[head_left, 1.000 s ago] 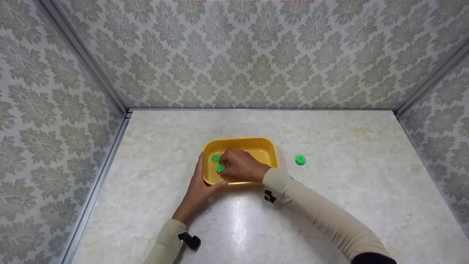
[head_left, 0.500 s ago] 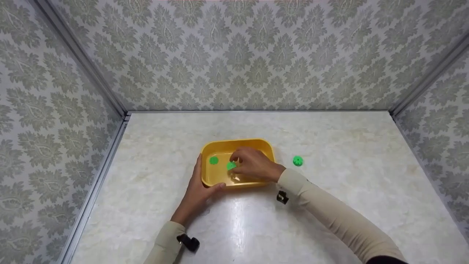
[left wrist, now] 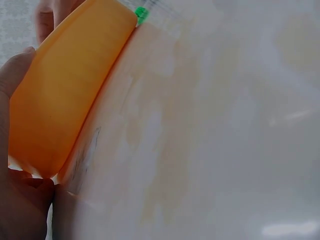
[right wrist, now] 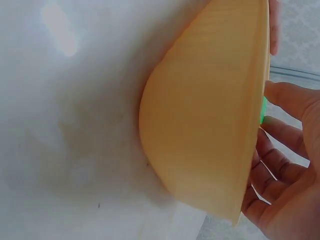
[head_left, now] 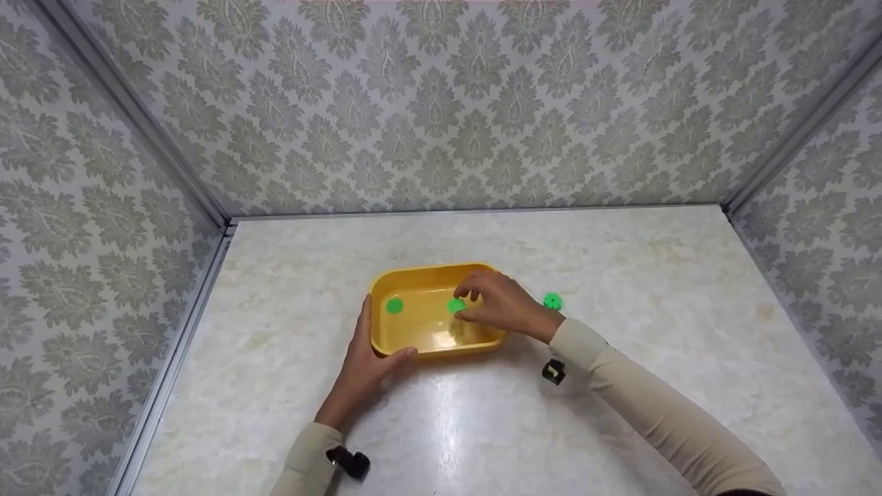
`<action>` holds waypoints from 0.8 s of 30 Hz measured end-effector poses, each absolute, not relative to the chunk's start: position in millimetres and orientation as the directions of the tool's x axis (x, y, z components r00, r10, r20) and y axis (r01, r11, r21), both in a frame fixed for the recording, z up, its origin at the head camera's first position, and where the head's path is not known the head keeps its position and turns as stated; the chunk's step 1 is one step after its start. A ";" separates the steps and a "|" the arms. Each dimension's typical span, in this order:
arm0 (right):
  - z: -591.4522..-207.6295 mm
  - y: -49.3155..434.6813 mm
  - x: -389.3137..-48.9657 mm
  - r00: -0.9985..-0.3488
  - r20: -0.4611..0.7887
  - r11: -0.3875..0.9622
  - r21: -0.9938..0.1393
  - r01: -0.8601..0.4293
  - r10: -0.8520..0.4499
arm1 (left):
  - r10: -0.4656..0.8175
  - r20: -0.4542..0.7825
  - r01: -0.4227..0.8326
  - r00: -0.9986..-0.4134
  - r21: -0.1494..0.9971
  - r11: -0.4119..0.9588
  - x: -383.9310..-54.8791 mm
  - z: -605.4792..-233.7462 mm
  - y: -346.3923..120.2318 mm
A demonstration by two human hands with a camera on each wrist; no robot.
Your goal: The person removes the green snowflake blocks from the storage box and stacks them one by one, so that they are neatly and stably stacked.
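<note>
My left hand (head_left: 364, 368) grips the front left corner of a yellow plastic basin (head_left: 413, 277), its thumb over the front rim. The left wrist view shows the basin's outer wall (left wrist: 72, 80) beside that thumb. Over the basin's right half, my right hand (head_left: 508, 306) pinches a green notched disc (head_left: 455, 305) between thumb and finger. Only a sliver of this green disc (right wrist: 263, 109) shows past the rim in the right wrist view. Another green disc (head_left: 394, 306) lies on the basin floor at the left.
A third green notched disc (head_left: 552, 301) lies on the pale marbled table (head_left: 654, 289), just right of the basin and close to my right wrist. Patterned wall panels (head_left: 441, 110) border the table at the back and sides.
My right hand has carried the pinched green disc rightward across the basin, away from the disc at the left. The left hand keeps its grip. The whole view has shifted slightly.
</note>
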State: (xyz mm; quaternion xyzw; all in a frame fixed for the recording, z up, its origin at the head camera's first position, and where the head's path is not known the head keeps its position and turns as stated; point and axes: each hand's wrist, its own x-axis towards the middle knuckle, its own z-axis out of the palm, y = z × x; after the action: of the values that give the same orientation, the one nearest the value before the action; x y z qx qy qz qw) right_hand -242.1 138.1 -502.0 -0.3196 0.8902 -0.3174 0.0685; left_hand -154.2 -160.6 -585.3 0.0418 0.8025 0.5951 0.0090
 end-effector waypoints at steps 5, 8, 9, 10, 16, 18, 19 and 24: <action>-499.1 153.5 -240.2 -0.784 0.118 0.554 -0.643 -0.528 -0.609 | 0.075 0.026 0.048 -0.997 0.951 0.305 -153.1 -585.2 -161.2; -496.7 160.6 -239.3 -0.782 0.133 0.538 -0.655 -0.531 -0.609 | 0.072 0.023 0.045 -0.997 0.948 0.314 -153.4 -585.2 -160.7; -495.4 162.5 -238.9 -0.782 0.137 0.535 -0.657 -0.530 -0.608 | 0.071 0.022 0.044 -0.997 0.948 0.315 -153.6 -585.1 -160.2; -494.5 163.7 -239.1 -0.782 0.140 0.535 -0.656 -0.532 -0.607 | 0.069 0.023 0.043 -0.997 0.948 0.314 -153.7 -585.2 -160.4; -489.9 173.1 -239.8 -0.798 0.141 0.546 -0.659 -0.517 -0.586 | 0.069 0.046 0.065 -0.997 0.954 0.291 -153.2 -584.1 -160.1; -489.0 177.6 -239.8 -0.803 0.149 0.543 -0.664 -0.514 -0.577 | 0.073 0.052 0.071 -0.996 0.954 0.291 -153.3 -583.8 -159.8; -488.5 180.0 -239.7 -0.805 0.155 0.539 -0.669 -0.512 -0.573 | 0.076 0.054 0.074 -0.996 0.953 0.292 -153.3 -583.5 -159.6; -490.1 191.4 -239.8 -0.817 0.173 0.530 -0.684 -0.501 -0.550 | 0.079 0.053 0.075 -0.995 0.950 0.305 -153.7 -583.3 -159.4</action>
State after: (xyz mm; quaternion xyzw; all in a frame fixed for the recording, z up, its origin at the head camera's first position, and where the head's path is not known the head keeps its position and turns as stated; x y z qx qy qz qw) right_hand -239.8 191.4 -490.1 -0.3006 0.8739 -0.3805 0.0319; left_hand -153.7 -159.4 -583.3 0.0475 0.8077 0.5877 0.0016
